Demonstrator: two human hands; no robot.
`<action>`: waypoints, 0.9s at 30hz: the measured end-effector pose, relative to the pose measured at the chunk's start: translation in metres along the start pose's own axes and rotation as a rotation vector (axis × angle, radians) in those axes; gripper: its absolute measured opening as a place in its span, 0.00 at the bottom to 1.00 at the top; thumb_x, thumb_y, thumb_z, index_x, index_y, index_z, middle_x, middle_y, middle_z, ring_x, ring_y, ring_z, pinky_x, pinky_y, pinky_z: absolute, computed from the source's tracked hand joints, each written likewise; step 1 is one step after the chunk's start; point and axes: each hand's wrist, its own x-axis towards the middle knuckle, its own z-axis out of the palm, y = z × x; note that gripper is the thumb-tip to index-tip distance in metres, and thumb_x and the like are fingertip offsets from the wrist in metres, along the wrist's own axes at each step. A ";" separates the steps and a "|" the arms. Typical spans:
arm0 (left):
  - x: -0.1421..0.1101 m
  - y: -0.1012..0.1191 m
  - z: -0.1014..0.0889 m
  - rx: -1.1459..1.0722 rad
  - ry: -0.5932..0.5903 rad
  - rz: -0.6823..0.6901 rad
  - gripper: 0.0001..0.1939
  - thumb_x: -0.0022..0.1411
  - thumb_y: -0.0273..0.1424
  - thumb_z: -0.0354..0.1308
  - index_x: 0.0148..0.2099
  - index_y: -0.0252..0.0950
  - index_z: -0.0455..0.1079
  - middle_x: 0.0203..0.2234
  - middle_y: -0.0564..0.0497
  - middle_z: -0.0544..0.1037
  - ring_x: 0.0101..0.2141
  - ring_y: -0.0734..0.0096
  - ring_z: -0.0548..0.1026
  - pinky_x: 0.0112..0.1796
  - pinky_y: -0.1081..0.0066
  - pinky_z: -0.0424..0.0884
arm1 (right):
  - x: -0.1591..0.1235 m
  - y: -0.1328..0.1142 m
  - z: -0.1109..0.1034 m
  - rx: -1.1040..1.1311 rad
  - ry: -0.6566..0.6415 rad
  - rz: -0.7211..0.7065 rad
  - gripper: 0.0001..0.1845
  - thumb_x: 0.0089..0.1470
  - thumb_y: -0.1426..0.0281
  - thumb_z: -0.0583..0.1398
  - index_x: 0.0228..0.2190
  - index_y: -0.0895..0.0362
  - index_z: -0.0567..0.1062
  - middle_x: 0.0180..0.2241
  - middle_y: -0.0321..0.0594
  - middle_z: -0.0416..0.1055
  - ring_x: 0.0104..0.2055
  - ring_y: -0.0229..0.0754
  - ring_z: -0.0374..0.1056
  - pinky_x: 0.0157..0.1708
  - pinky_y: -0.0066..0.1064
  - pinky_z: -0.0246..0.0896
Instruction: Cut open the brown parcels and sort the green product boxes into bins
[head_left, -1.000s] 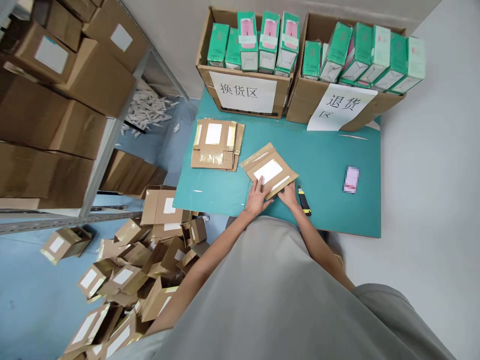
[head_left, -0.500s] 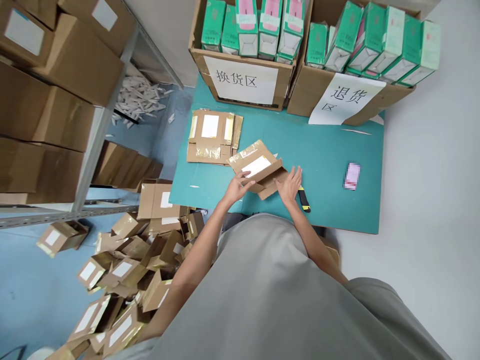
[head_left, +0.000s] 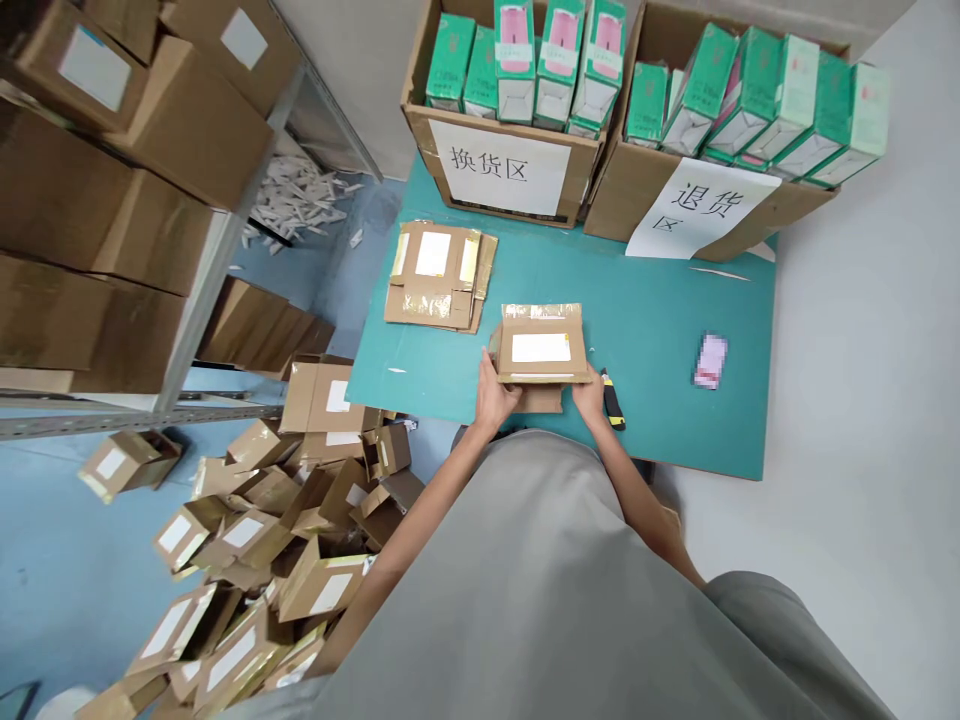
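Observation:
A brown cardboard box (head_left: 541, 363) with a white label and yellowish tape along its flap lies partly folded at the near side of the teal table (head_left: 645, 310). My left hand (head_left: 495, 396) grips its left side, some fingers hidden under the cardboard. At the right corner, my right hand (head_left: 590, 396) holds the edge, its fingertips partly behind the box. A lower flap hangs out between the two hands. Just right of my right hand lies a black and yellow box cutter (head_left: 613, 402). Flattened cardboard boxes (head_left: 430, 285) are stacked to the left, further back.
Two large cartons (head_left: 517, 215) with paper signs hold green boxes (head_left: 451, 65) at the table's back. A pink, blurred item (head_left: 710, 361) lies on the right. Opened boxes (head_left: 255, 540) are heaped on the floor at left, below a shelf (head_left: 214, 265) of cartons.
The box has turned from slanted to square with my body. My right hand has gone from spread fingers to holding its right edge; my left hand has moved to its left side.

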 end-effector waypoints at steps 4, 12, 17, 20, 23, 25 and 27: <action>-0.011 -0.017 -0.015 0.140 -0.330 0.111 0.52 0.62 0.27 0.62 0.85 0.33 0.50 0.81 0.34 0.55 0.80 0.39 0.53 0.78 0.42 0.52 | -0.004 0.017 -0.005 0.369 0.007 0.168 0.12 0.50 0.63 0.67 0.39 0.51 0.82 0.41 0.42 0.88 0.46 0.52 0.82 0.52 0.44 0.79; -0.013 -0.024 -0.022 -0.029 -0.541 -0.185 0.43 0.56 0.35 0.68 0.75 0.39 0.73 0.81 0.40 0.60 0.81 0.35 0.50 0.78 0.41 0.53 | -0.020 0.035 -0.022 0.650 0.058 0.397 0.17 0.47 0.54 0.71 0.35 0.49 0.78 0.32 0.33 0.84 0.39 0.47 0.81 0.47 0.42 0.82; -0.004 -0.011 -0.037 -0.582 -0.173 -0.565 0.42 0.59 0.45 0.76 0.71 0.41 0.73 0.69 0.37 0.77 0.70 0.41 0.74 0.69 0.47 0.72 | -0.012 0.023 -0.041 0.657 0.054 0.435 0.13 0.52 0.54 0.70 0.35 0.47 0.79 0.37 0.37 0.86 0.46 0.52 0.83 0.54 0.48 0.82; -0.004 -0.002 -0.048 -0.850 -0.185 -0.678 0.34 0.53 0.46 0.83 0.56 0.35 0.79 0.53 0.34 0.87 0.54 0.43 0.86 0.56 0.49 0.83 | -0.002 0.007 -0.045 0.580 -0.024 0.471 0.14 0.55 0.51 0.69 0.34 0.47 0.80 0.39 0.40 0.87 0.49 0.55 0.83 0.57 0.52 0.81; -0.006 0.003 -0.060 -0.883 -0.002 -0.710 0.27 0.52 0.40 0.84 0.48 0.35 0.79 0.43 0.40 0.89 0.43 0.50 0.88 0.49 0.54 0.86 | 0.004 -0.013 -0.045 0.535 -0.231 0.460 0.21 0.50 0.48 0.73 0.37 0.50 0.83 0.38 0.42 0.87 0.49 0.58 0.84 0.56 0.55 0.80; -0.008 0.002 -0.070 -0.883 0.107 -0.726 0.25 0.54 0.39 0.83 0.49 0.36 0.78 0.41 0.42 0.89 0.41 0.53 0.88 0.48 0.55 0.86 | 0.004 -0.028 -0.045 0.574 -0.419 0.436 0.27 0.43 0.50 0.78 0.41 0.51 0.85 0.42 0.44 0.88 0.51 0.59 0.84 0.57 0.55 0.80; -0.009 -0.001 -0.081 -0.906 0.189 -0.744 0.24 0.56 0.38 0.81 0.49 0.37 0.78 0.43 0.43 0.88 0.43 0.53 0.88 0.50 0.54 0.86 | 0.002 -0.044 -0.041 0.643 -0.604 0.396 0.35 0.38 0.56 0.82 0.49 0.50 0.85 0.49 0.45 0.88 0.56 0.59 0.82 0.61 0.56 0.78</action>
